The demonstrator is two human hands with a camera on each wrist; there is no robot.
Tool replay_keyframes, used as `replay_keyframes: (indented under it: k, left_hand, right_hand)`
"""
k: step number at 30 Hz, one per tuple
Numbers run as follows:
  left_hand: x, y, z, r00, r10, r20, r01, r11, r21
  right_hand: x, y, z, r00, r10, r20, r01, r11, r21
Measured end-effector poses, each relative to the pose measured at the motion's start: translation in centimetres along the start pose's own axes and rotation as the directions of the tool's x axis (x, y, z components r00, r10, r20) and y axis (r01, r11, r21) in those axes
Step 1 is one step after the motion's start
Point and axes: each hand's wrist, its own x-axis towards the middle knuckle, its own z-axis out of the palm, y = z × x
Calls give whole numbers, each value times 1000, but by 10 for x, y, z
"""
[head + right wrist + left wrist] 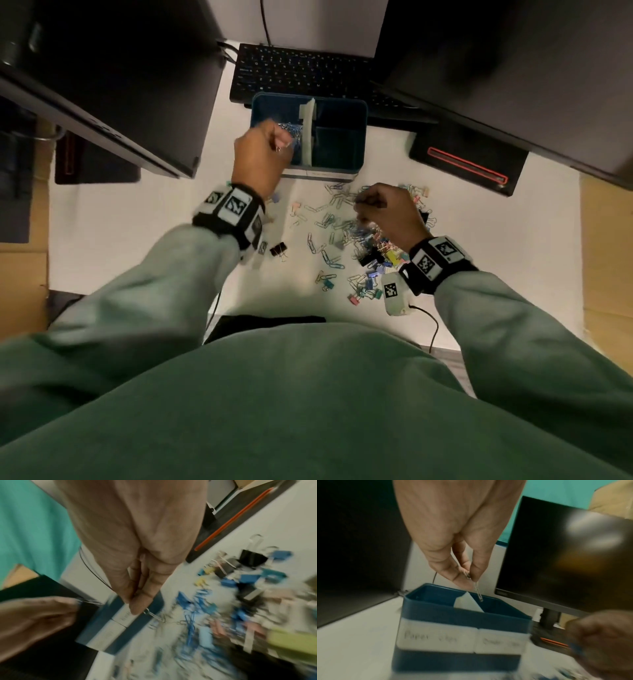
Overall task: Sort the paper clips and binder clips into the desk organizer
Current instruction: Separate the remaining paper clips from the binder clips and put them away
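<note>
Centre-left of the head view: left hand (262,154) pinches a paper clip (477,592) above the blue desk organizer (339,113) (left compartment already holds clips). Centre-right: right hand (387,212) pinches a paper clip (150,613) over the clip pile (346,240) on the desk (137,240).

Left hand (262,150) raised, fingers (453,573) pinched, right hand (388,214) lower, fingers (139,605) pinched
</note>
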Motion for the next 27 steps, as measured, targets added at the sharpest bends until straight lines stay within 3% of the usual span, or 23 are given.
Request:
replay_keyframes:
  k: [3, 8, 12, 14, 18, 20, 22, 24, 27]
  left_hand:
    - [39, -5, 1, 1000, -12, -4, 12, 995, 97]
    - [54, -21, 14, 992, -14, 126, -23, 957, 290]
    - [20, -21, 6, 985, 131, -110, -105, 971, 216]
    - [-4, -30, 6, 979, 93, -182, -70, 989, 131]
    - [-43, -58, 16, 986, -43, -162, 52, 998, 47]
    - [-53, -67, 26, 991, -71, -111, 78, 995, 65]
    - [-59, -70, 40, 999, -51, 8, 50, 992, 117]
    - [-61, -66, 57, 986, 28, 166, -53, 988, 147]
    - [-56, -53, 84, 918, 181, 353, -265, 942, 206]
  right_hand:
    - [-3, -34, -2, 997, -78, 25, 75, 993, 95]
    - [1, -106, 3, 963, -254, 89, 230, 949, 215]
    - [18, -153, 19, 904, -402, 146, 355, 895, 270]
    - [31, -168, 30, 886, -439, 153, 393, 883, 256]
    - [66, -170, 61, 905, -397, 150, 378, 915, 140]
    - [83, -154, 75, 922, -339, 186, 340, 940, 25]
    - [90, -137, 80, 936, -278, 218, 324, 920, -220]
    - [85, -121, 73, 932, -296, 211, 360, 832, -423]
    - [56, -97, 50, 913, -388, 127, 404, 813, -419]
